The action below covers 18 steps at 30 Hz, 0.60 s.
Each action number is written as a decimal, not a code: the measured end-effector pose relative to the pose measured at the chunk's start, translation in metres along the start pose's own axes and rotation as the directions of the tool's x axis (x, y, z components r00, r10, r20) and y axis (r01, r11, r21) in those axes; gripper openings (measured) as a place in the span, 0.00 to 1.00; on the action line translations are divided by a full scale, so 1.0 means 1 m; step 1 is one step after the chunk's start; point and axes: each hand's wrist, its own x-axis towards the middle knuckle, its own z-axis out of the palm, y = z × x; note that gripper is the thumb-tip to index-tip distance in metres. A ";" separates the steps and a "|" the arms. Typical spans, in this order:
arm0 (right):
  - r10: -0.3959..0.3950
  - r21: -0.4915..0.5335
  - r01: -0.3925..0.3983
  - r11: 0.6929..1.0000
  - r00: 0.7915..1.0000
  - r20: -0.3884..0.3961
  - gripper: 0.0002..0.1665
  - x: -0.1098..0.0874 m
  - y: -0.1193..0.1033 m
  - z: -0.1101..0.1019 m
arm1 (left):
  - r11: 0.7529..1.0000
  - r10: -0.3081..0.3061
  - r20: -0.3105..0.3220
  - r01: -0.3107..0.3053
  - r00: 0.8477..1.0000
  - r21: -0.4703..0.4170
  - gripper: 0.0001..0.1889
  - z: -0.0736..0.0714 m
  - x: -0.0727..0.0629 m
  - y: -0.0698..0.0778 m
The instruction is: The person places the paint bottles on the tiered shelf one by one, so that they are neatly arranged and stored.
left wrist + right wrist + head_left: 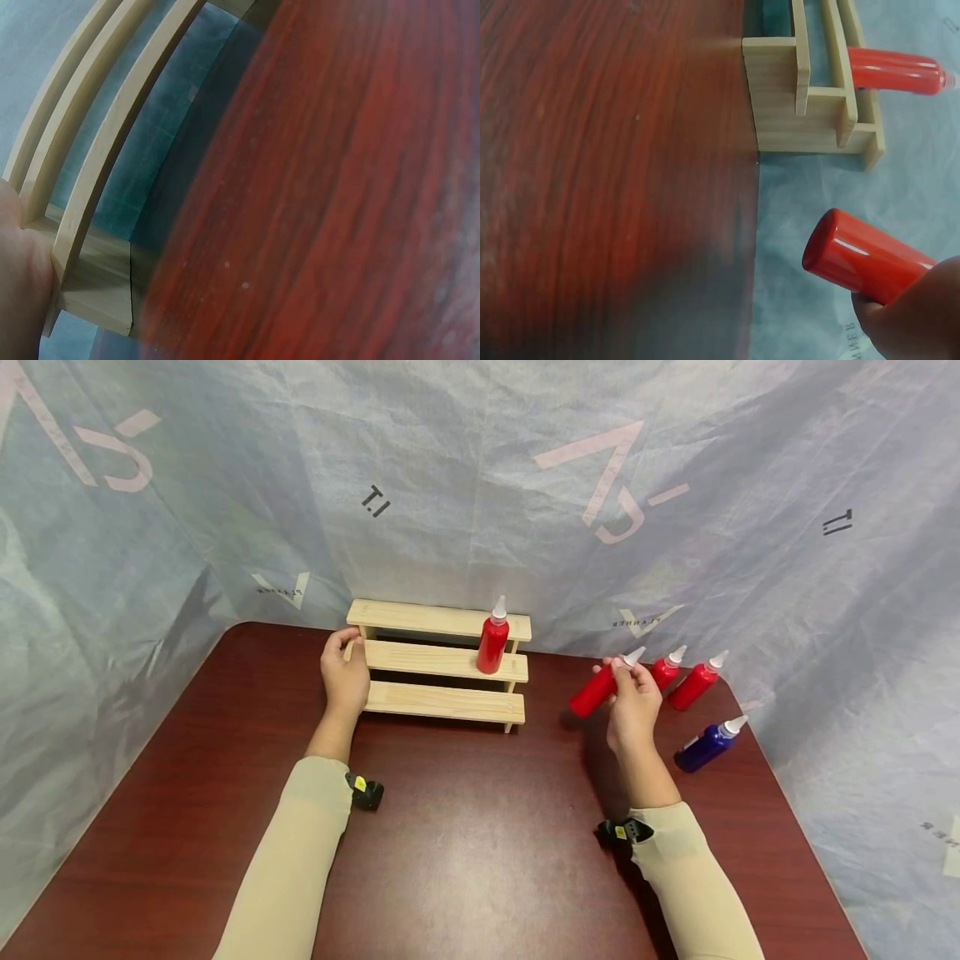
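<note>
Head cam: on me, faces 12 o'clock and down, wide over the tabletop (465, 843). Left wrist cam (367, 793): tight by my left hand (346, 681), wooden rack (442, 702) along 8–11 o'clock. Right wrist cam (617, 833): close to my right hand (634, 708), rack near 1 o'clock. All three share rack, tabletop.

The left sleeve (288, 860) and right sleeve (693, 877) are long, plain and pale cream, fitting close. At each cuff sits a small black device (369, 795) bearing a yellow label (361, 783) (its dark mark is too small to read). Both hands (347, 681) (635, 710) are bare.
</note>
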 end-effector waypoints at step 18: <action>0.074 -0.273 -0.022 0.962 0.981 0.182 0.06 -0.015 -0.006 0.016 | 0.998 -0.017 0.020 0.015 1.000 0.061 0.15 -0.003 0.000 -0.002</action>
